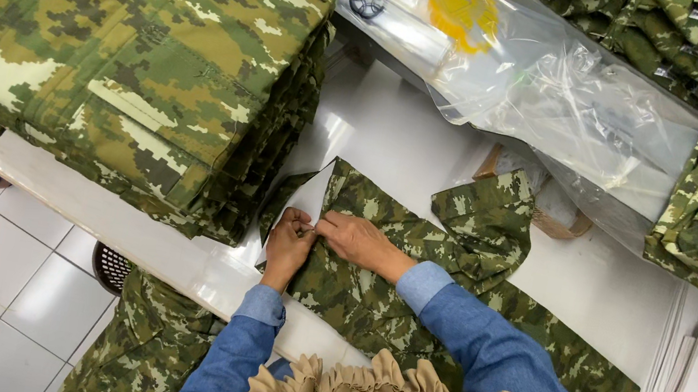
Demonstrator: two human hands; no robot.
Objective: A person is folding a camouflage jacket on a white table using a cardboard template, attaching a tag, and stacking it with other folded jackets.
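Near the table's front edge, both hands, left and right, pinch the camouflage garment shut.

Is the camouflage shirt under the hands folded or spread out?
Partly folded. The camouflage shirt lies on the white table with one sleeve doubled back; the left hand and right hand pinch its edge.

stacked camouflage shirts | clear plastic bags | tape roll
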